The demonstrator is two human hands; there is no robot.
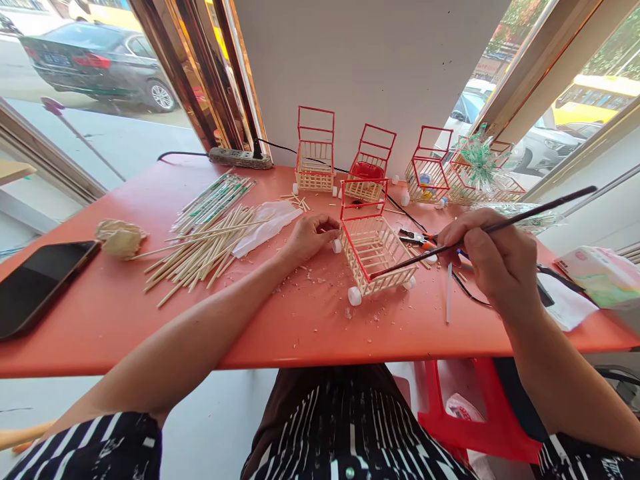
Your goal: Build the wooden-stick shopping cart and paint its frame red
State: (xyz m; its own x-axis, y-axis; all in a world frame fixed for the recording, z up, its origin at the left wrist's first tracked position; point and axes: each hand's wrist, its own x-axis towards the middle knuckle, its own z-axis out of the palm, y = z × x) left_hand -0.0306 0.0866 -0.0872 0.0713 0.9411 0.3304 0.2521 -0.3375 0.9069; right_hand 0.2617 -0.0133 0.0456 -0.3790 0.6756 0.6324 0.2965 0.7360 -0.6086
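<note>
A miniature shopping cart made of thin wooden sticks stands on the table before me, with white wheels and a red handle frame. My left hand pinches it at its left rear side, by a wheel; the fingertips are partly hidden. In my right hand is a long dark paintbrush, gripped like a pen. Its tip touches the near left corner of the cart's top rim. Red colour shows along the left rim, while the right rim looks bare wood.
More miniature carts line the wall, one with green tinsel. Wooden sticks, wrapped sticks and a phone lie left. Pliers, a glue stick and a tissue pack are right. A power strip sits behind.
</note>
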